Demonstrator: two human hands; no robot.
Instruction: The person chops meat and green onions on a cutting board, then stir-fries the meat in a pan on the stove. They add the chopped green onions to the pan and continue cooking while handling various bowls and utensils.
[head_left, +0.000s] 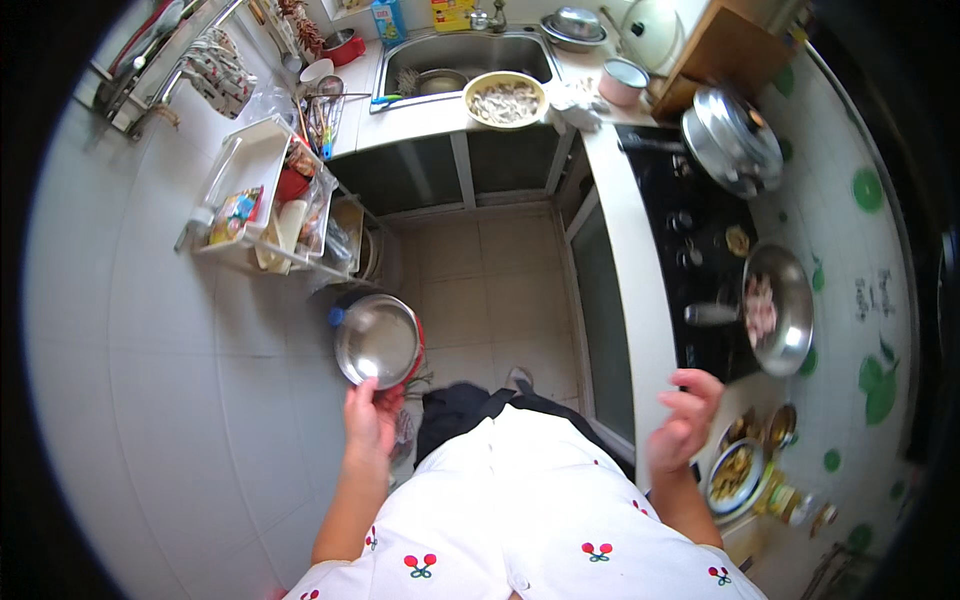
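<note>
My left hand (371, 416) grips the near rim of a round metal basin (379, 337) with a red outer side. Only a little shine shows inside, and I cannot tell whether it contains liquid. Above the counter's edge at the right, my right hand (682, 427) has bent, parted fingers and nothing visible in it. Beyond that hand, a steel frying pan (795, 330) sits on the black gas stove (660, 202), its handle turned towards me. Pale pink pieces of raw meat (760, 311) lie in the pan.
A lidded steel pot (735, 142) stands on the stove's far end. A bowl of sliced food (506, 101) rests before the sink (465, 49). Beside my right hand are a plate of food (735, 472) and an oil bottle (784, 499). A storage rack (247, 180) stands left.
</note>
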